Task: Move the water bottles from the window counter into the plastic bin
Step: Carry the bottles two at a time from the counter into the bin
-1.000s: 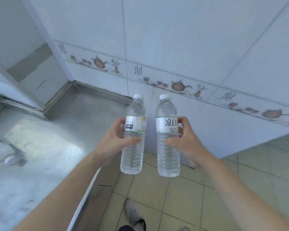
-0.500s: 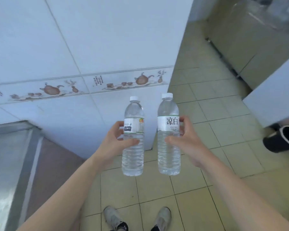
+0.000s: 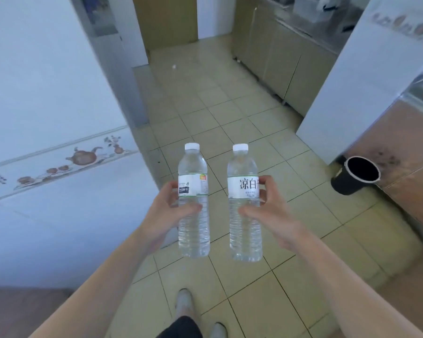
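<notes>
**Carrying two full bottles over the tiled floor**

Holding one bottle in each hand, the person stands on a floor of pale square tiles [image 3: 230, 123]. The left hand [image 3: 164, 213] has its grip wrapped round the middle of the left water bottle [image 3: 194, 206], thumb across the front below the label and fingers [image 3: 171, 189] curling behind. The right hand [image 3: 271, 211] pinches the right water bottle [image 3: 245, 208] the same way, thumb in front and fingertips on the label's far edge. Both bottles are upright, side by side and apart, held in the air at chest level above the floor.

Each bottle is clear ribbed plastic, capped in white, and filled with clear water almost to the neck. The left bottle's label is white with a dark block and a green edge; the right bottle's label is white with large dark Chinese characters.

At the right, a black bucket [image 3: 355, 175] stands on the floor against a brown cabinet side [image 3: 405, 172]; its mouth is open and its inside looks dark, so its contents cannot be told. A white tiled wall [image 3: 47, 93] with a band of brown teapot pictures runs along the left. Farther off, beige cabinets [image 3: 278, 64] line the right side of the passage, with blurred things on top. Two grey shoes [image 3: 185, 301] show at the bottom edge.
</notes>
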